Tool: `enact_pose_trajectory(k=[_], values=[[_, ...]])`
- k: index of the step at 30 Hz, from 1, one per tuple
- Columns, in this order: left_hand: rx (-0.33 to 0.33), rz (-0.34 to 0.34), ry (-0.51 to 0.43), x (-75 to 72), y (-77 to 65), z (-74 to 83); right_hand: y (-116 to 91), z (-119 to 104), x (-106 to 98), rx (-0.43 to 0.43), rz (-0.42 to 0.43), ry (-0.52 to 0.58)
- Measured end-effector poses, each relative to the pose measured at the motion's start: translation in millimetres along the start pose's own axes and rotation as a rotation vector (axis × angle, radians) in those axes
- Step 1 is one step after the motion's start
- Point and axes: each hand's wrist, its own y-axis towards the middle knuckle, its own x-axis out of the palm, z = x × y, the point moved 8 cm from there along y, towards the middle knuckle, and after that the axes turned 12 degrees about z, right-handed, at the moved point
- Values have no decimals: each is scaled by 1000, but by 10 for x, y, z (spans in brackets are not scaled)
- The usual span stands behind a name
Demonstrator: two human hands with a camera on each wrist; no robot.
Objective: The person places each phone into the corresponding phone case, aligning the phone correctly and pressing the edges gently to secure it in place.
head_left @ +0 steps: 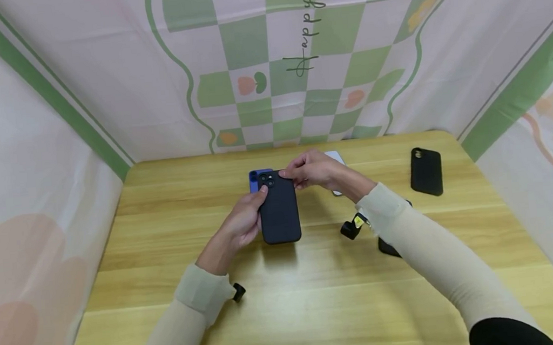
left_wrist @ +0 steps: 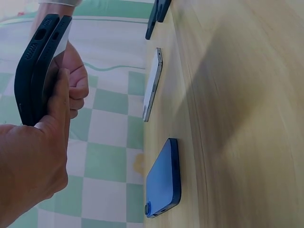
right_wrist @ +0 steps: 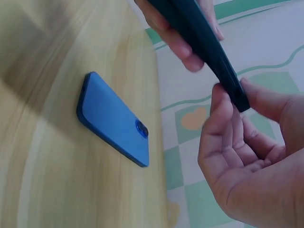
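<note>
A black phone case [head_left: 280,215] is held above the table, its camera openings facing up at the top. My left hand [head_left: 243,218] grips its left side, with the thumb on the back just below the lenses. My right hand [head_left: 317,169] pinches its top right corner between thumb and fingers. In the left wrist view, two dark layers with port openings lie one against the other, the case [left_wrist: 31,76] and a phone on its inner side. A blue phone [right_wrist: 111,114] lies on the table beneath, partly covered in the head view.
Behind the right hand lies a pale phone [head_left: 336,157]. Another black phone case [head_left: 426,171] rests at the far right. A dark flat object [head_left: 388,247] is mostly hidden under the right forearm. A patterned curtain [head_left: 295,106] rises behind the wooden table [head_left: 174,229].
</note>
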Motion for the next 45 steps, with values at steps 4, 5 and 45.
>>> enact_pose_trajectory(k=[4,5,45], values=[[-18,-13,-10,8,-2,-4,-8,-19,2,3,-35,-8],[-21,-15,-11,8,-2,-4,-8,-25,3,1,-39,-16],[-42,-91,166,94,-48,-50,7,-375,338,-124,-94,-354]])
